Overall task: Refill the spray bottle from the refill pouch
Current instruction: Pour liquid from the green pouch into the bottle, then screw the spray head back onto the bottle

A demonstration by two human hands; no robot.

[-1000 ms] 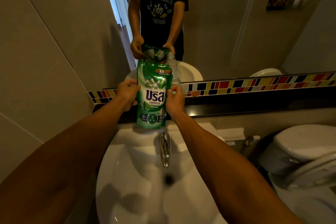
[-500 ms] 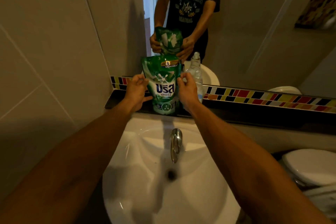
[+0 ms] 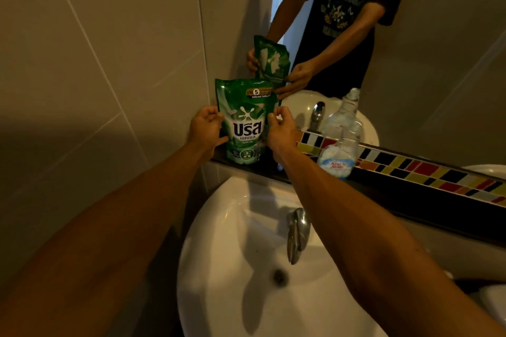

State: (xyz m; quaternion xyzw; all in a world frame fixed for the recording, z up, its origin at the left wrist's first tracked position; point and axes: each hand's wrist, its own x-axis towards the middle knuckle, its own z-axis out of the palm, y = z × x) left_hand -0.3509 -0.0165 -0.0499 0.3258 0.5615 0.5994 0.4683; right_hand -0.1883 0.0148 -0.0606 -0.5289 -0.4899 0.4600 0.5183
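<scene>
Nearest the camera, the white basin fills the lower frame, its chrome tap pointing down toward the drain. Both forearms reach over it to the dark ledge that runs under the mirror.

At the ledge's left end, close to the tiled wall corner, the green refill pouch stands upright on its base, long axis vertical. The left hand sits on its left edge and the right hand on its right edge, fingers curled and pinching the sides at mid-height; in the dim light the grip looks light, more steadying than lifting, though that is hard to confirm.

The clear bottle, the one to be refilled, stands on the ledge to the right of the pouch, apart from it and just beside the right hand, which is the nearer hand. It appears to have no spray head on it. Pouring will mean carrying the pouch rightward and tipping its top toward the bottle's neck.

Compared with half a second ago, the pouch sits further toward the left corner and the gap between it and the bottle has widened; a second ago it was held over the basin's back rim.
</scene>
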